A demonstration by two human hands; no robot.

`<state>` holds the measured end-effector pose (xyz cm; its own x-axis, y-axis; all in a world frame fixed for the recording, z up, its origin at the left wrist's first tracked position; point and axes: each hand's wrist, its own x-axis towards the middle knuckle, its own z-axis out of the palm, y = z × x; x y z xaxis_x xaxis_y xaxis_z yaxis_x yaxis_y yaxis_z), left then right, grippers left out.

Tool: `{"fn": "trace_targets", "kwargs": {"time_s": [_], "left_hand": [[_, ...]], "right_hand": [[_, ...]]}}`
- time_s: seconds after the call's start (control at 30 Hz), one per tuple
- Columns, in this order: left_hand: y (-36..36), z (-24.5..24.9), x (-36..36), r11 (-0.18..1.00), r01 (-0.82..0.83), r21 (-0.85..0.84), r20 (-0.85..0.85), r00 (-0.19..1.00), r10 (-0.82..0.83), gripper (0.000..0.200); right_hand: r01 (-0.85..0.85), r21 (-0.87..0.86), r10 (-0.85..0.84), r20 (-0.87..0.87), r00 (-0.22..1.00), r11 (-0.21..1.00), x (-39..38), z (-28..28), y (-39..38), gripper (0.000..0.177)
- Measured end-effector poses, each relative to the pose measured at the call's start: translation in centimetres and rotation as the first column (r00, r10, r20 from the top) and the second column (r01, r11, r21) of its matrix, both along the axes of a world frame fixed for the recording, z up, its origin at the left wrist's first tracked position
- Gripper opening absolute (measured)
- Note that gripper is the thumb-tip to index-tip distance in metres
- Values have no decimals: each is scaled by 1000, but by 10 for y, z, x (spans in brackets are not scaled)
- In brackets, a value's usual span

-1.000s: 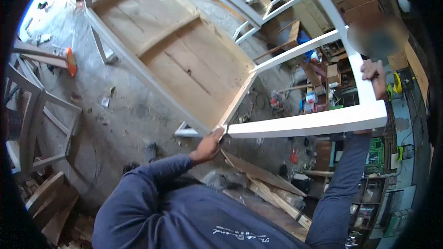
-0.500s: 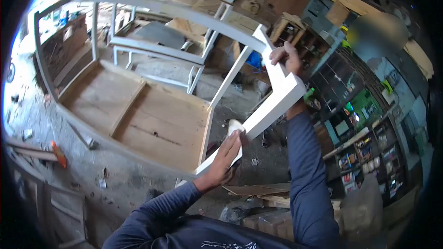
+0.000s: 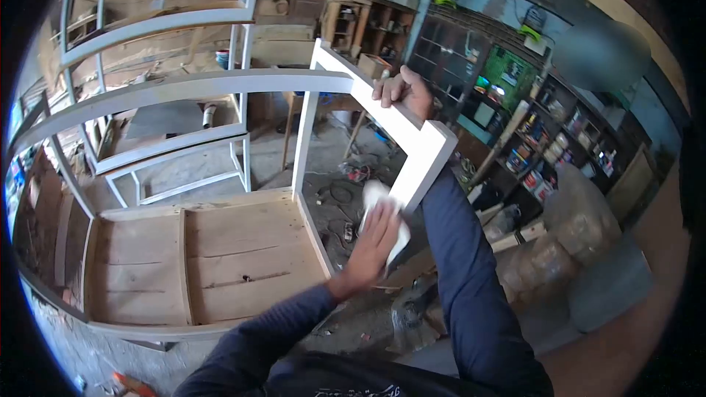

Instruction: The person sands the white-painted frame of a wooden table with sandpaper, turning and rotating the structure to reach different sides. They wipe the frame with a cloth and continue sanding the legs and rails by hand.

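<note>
A white-painted wooden frame (image 3: 243, 82) stands tilted before me, with a brown panel base (image 3: 243, 250) at its lower end. My left hand (image 3: 373, 244) lies with fingers extended over a folded white sheet (image 3: 399, 241), pressing it to the near post (image 3: 421, 169) just below the corner. Whether the sheet is cloth or sandpaper I cannot tell. Higher up, my right hand (image 3: 406, 93) grips the short top rail (image 3: 379, 112), its fingers bent over the edge and its forearm passing behind the post.
Another white frame (image 3: 158, 29) stands behind at the left. Shelves with cans and packets (image 3: 540, 140) line the right wall, near plastic-wrapped bundles (image 3: 551, 254). Cables (image 3: 334, 192) and debris lie on the concrete floor. An orange-handled tool (image 3: 134, 384) is at lower left.
The view has swung to the right. My left hand and the sheet have slid up the post, closer to the corner. My right hand keeps its hold on the top rail.
</note>
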<state>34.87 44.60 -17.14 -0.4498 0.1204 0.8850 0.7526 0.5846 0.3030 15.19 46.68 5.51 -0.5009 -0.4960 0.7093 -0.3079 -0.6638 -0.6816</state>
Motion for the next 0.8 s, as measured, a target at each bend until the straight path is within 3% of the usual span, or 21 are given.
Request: {"fn": "trace_targets", "kwargs": {"time_s": [0.07, 0.13, 0.2, 0.3, 0.33, 0.4, 0.5, 0.53, 0.6, 0.67, 0.7, 0.73, 0.77, 0.8], "left_hand": [[-19, 114, -7, 992, 121, -17, -82, 989, -122, 73], [-24, 183, -23, 993, 98, -70, -227, 968, -111, 80], [-28, 166, -25, 980, 170, -100, -227, 955, -189, 75], [-15, 10, -28, 978, 191, -87, -108, 974, -200, 75], [-11, -22, -25, 984, 168, -67, -75, 982, -172, 77], [-14, 19, -26, 984, 169, -62, -93, 980, -175, 78], [-33, 151, -32, 983, 172, -63, -160, 970, -181, 77], [-34, 185, -35, 983, 180, -31, -212, 960, -182, 81], [-31, 178, -40, 983, 170, -63, -216, 960, -180, 83], [-21, 122, -32, 971, 195, -141, -187, 957, -220, 79], [-28, 110, -35, 956, 196, -217, -192, 952, -239, 74], [-35, 102, -39, 936, 197, -293, -199, 945, -261, 69], [-38, 100, -56, 964, 226, -136, -220, 942, -252, 64], [-43, 108, -76, 966, 257, 25, -241, 940, -243, 59]], "right_hand": [[-17, -21, 17, -33, 999, 1000, -5, 1, -4, 53], [-66, -2, 65, -125, 990, 998, -18, -1, -5, 54], [-49, 23, 50, -48, 998, 999, -11, 3, -3, 53], [-30, -28, 30, 9, 1000, 999, -5, 0, -3, 53], [-17, -35, 17, 8, 1000, 999, 4, 3, -3, 54], [-23, -23, 23, -19, 1000, 999, -6, -1, -1, 54], [-47, 69, 53, -94, 994, 997, -13, 3, 2, 55], [-112, 25, 114, -137, 984, 993, -16, -1, -1, 57], [-141, 91, 154, -154, 976, 986, -18, 3, 4, 58], [-82, 17, 83, -86, 993, 997, -22, -5, 9, 59], [-166, 11, 167, -62, 984, 986, -28, -12, 18, 49], [45, -63, -46, -18, 999, 997, -4, -24, 17, 43], [262, -129, -259, 42, 965, 956, 40, -43, 15, 39], [396, -98, -395, 39, 918, 913, 37, -68, 23, 38]]}}
